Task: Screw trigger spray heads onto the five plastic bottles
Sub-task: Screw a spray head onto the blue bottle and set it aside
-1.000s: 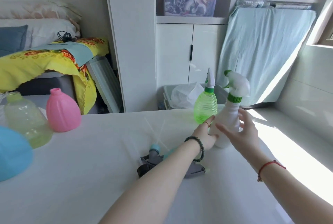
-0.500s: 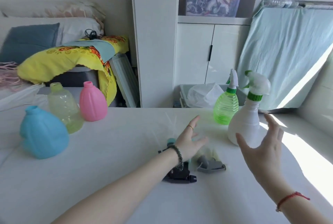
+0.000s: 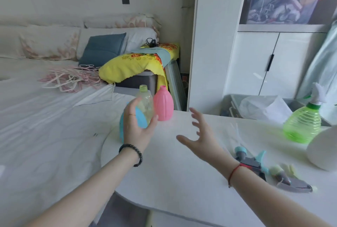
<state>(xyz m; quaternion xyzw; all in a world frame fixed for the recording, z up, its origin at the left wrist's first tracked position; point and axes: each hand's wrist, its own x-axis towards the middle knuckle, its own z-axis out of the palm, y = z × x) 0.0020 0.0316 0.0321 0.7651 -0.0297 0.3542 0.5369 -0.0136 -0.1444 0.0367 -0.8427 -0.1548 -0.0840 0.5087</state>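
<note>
My left hand (image 3: 135, 129) is curled over the blue bottle (image 3: 121, 128) at the table's far left and hides its neck. Right behind stand a clear yellowish bottle (image 3: 145, 102) and a pink bottle (image 3: 163, 105), both with bare necks. My right hand (image 3: 199, 136) hovers open over the middle of the table, holding nothing. Two loose spray heads lie at the right: a blue and black one (image 3: 250, 161) and a yellow and grey one (image 3: 289, 178). A green bottle (image 3: 301, 126) carries a spray head. The white bottle (image 3: 323, 151) is cut off by the frame edge.
The white table (image 3: 173, 181) has a rounded left edge next to a bed (image 3: 45, 126) strewn with pink hangers (image 3: 71, 79). Behind the table stand a white cabinet (image 3: 255, 62) and a bin with a plastic bag (image 3: 262, 106).
My view has swung left. My left hand left the middle of the table and landed on the blue bottle. My right hand came away from the white bottle toward the middle.
</note>
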